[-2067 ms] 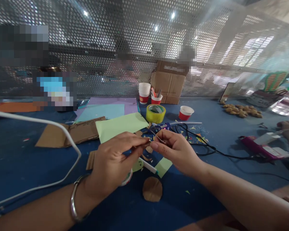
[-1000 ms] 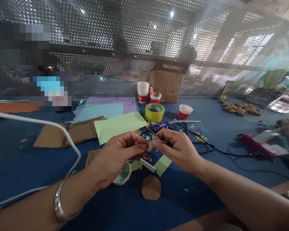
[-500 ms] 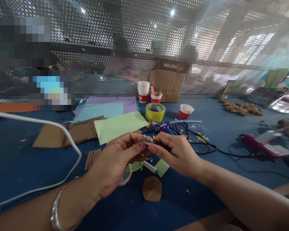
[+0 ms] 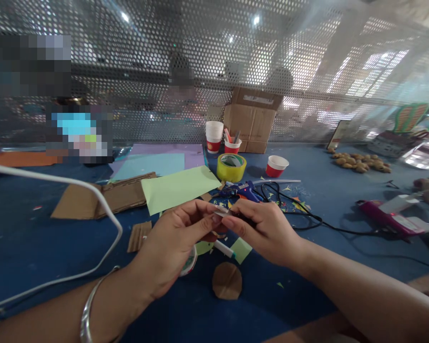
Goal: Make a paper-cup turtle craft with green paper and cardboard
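Above the middle of the table, my left hand [image 4: 180, 236] and my right hand [image 4: 262, 228] meet, fingertips almost touching. Both are closed in a pinch on a small, thin, pale shiny strip [image 4: 221, 211]; its kind is too small to make out, and fingers cover most of it. Below them lies a round cardboard disc [image 4: 227, 281]. A white marker [image 4: 224, 248] with a teal end rests beside a green paper square [image 4: 241, 250]. Partly hidden behind my left hand is a paper cup [image 4: 189, 263]. Just beyond the hands sits a blue glue gun [image 4: 246, 191].
A roll of yellow tape [image 4: 230, 167], a red-and-white cup [image 4: 276, 166] and stacked cups [image 4: 214, 136] stand farther back. Green paper [image 4: 182, 188] and folded cardboard [image 4: 123, 196] lie left. A white cable [image 4: 112, 219] arcs at left; a purple glue gun [image 4: 389, 220] lies right.
The hands keep their pinch on the strip, which has tilted slightly between the fingertips. The whole view has shifted a little; the things on the table stay in place.
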Demonstrator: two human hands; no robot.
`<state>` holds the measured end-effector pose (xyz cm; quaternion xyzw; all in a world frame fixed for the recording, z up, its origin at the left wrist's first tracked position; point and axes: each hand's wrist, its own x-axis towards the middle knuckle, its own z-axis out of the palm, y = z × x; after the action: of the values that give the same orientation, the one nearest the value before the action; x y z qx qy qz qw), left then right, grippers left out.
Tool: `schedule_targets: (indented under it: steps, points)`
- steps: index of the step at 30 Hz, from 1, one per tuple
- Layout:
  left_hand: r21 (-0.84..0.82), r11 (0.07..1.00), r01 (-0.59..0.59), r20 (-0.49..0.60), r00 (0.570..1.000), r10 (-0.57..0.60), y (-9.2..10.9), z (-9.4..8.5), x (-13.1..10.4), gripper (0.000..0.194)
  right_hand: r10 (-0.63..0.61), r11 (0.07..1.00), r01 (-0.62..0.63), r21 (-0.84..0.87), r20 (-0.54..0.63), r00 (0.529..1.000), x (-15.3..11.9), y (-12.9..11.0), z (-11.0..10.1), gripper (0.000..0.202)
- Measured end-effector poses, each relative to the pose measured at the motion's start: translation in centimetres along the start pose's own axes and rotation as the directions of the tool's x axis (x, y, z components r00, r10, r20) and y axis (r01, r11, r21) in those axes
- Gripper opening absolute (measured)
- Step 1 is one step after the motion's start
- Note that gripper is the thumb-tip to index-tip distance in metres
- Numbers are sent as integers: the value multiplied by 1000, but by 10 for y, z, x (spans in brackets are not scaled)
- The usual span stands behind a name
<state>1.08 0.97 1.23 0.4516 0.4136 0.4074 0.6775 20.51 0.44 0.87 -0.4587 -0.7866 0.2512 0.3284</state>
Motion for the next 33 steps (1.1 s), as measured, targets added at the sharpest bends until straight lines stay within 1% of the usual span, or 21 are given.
schedule_targets:
  steps: [4, 8, 13, 15, 18, 21, 24, 29, 33]
  points:
    - [14, 1000, -2, 0, 1000, 2, 1, 1, -2, 20, -15, 1000, 15, -25, -11, 1000, -1, -1, 0, 39]
    - [1, 1000, -10, 19, 1000, 10, 2, 2, -3, 17, -19, 1000, 19, -9, -24, 1000, 0, 0, 0, 42]
    - [-54, 998, -19, -19, 1000, 18, 4, 2, -1, 16, 37, 999, -33, 36, -113, 993, 4, 2, -1, 43]
    - [-87, 996, -11, -31, 1000, 8, 4, 1, 0, 17, 37, 999, -31, 44, -124, 992, 4, 2, -1, 43]
    - [-106, 994, -2, -41, 999, -2, 4, 0, 1, 20, 44, 999, -43, 9, -90, 995, 4, 1, 0, 43]
    - [-98, 995, -3, -41, 999, -1, 4, -1, 0, 13, 43, 999, -45, -26, -62, 997, 2, 0, 2, 43]
    - [-72, 997, 15, -52, 998, -19, 4, -1, 1, 12, 31, 999, -33, -40, -53, 998, 2, 1, 2, 43]
    - [-65, 997, 41, -30, 999, -43, 2, -1, 2, 13, 2, 1000, -3, -19, -29, 1000, 1, 3, 2, 38]
    - [-81, 996, 38, -10, 999, -39, 0, -1, 1, 14, 12, 1000, -12, -11, -30, 999, 0, 1, 3, 39]
